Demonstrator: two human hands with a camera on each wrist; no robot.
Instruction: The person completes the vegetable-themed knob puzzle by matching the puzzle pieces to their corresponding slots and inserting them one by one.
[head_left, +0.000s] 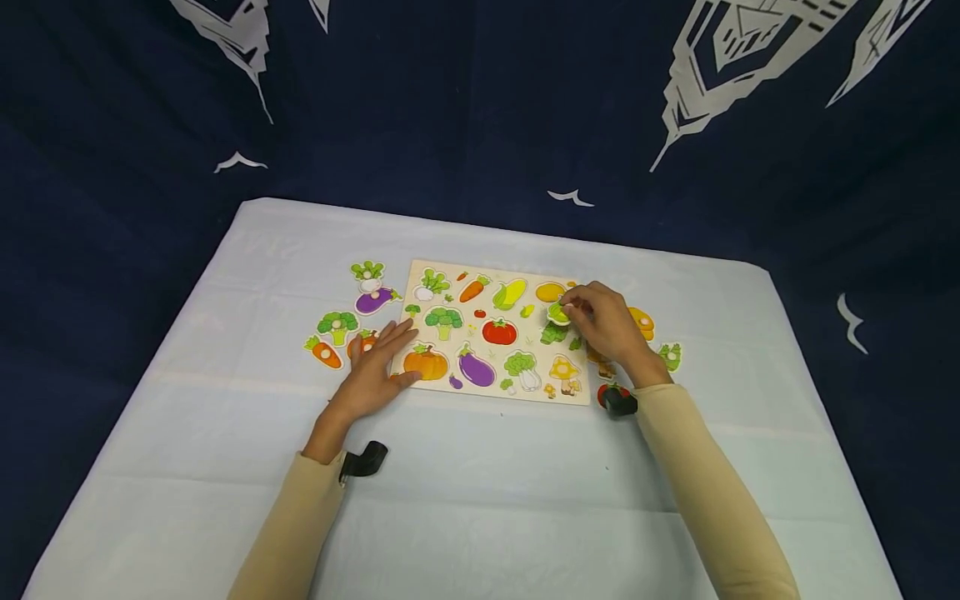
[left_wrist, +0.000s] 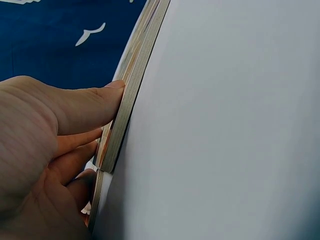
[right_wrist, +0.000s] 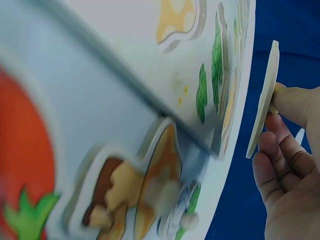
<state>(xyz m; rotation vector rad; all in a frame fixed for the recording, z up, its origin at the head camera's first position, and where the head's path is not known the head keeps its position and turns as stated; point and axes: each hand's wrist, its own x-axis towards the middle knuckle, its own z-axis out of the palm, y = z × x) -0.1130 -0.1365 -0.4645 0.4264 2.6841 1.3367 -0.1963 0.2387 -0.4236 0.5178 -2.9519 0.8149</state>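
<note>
My left hand [head_left: 375,375] rests on the left edge of a wooden vegetable puzzle board [head_left: 540,396]. Its fingers lie fairly straight, and the thumb touches the board's edge in the left wrist view. Above the board's right side, my right hand [head_left: 603,329] pinches a green leafy vegetable puzzle piece [head_left: 557,313] by its knob. That piece shows edge-on in the right wrist view, tilted and raised. Under it on the board is a printed green vegetable [head_left: 553,333]. A pumpkin piece [head_left: 367,343] lies beside my left fingers, partly hidden by them.
Left of the board lie radish [head_left: 367,272], eggplant [head_left: 373,301], broccoli [head_left: 337,323] and carrot [head_left: 324,353] pieces. On the right are a yellow piece [head_left: 642,323], a green piece [head_left: 671,357], a mushroom piece [right_wrist: 120,185] and a tomato piece [right_wrist: 25,135]. A white cloth [head_left: 487,500] covers the table.
</note>
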